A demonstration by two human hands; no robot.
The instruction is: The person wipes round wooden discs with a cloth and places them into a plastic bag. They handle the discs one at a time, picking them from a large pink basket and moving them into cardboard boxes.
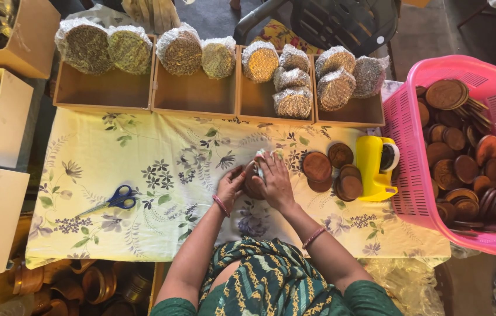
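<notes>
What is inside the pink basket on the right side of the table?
The pink basket holds many round brown wooden discs, piled loosely. The upper discs cover whatever lies beneath them.

my desk (113, 234) was covered with a pale yellow floral cloth (160, 152). blue-handled scissors (113, 201) lay on its left part. near the middle right sat a small pile of round brown discs (333, 169), touching one another, with a yellow tape dispenser (373, 167) just beside them. four shallow cardboard trays (195, 93) lined the far edge, and a pink plastic basket (406, 146) stood at the right end.
</notes>
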